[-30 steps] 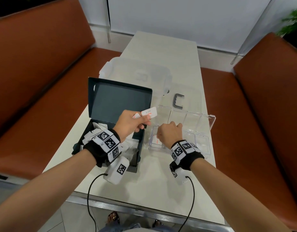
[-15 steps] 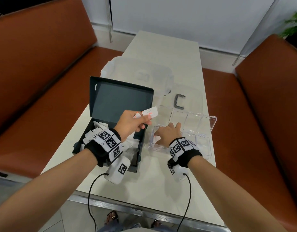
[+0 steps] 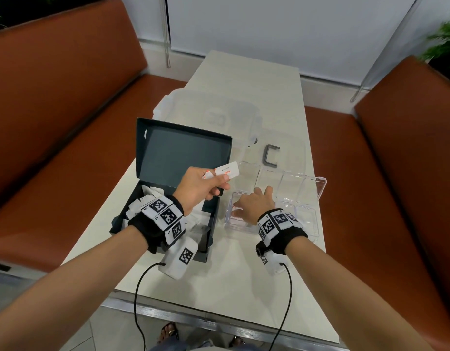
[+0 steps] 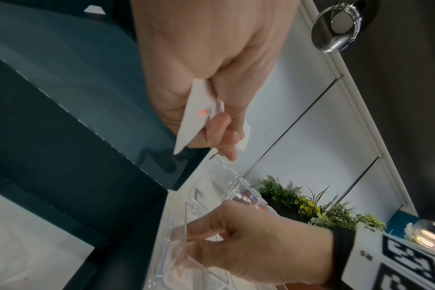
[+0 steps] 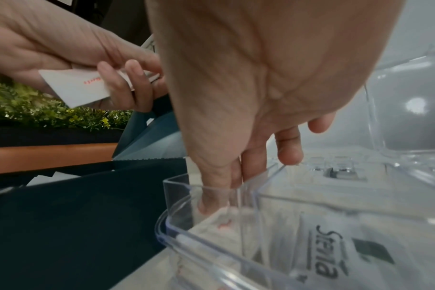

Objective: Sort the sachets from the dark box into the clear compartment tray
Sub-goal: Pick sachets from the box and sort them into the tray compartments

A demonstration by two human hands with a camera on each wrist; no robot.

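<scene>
The dark box stands open at the table's left, its lid upright, with several white sachets inside. My left hand hovers over the box's right edge and pinches white sachets with red print, which also show as sachets in the left wrist view. The clear compartment tray lies to the right with its lid folded back. My right hand reaches into the near-left compartment, straight fingers pressing on a white sachet there. A Stevia sachet lies in the neighbouring compartment.
A large clear tub sits behind the box, and a grey C-shaped handle lies behind the tray. Orange-brown benches flank the narrow table. Cables hang from both wrists over the near edge.
My right hand went from a closed fist above the near-left compartment to straight fingers lowered into it. The left hand has stayed almost still with its sachets.
</scene>
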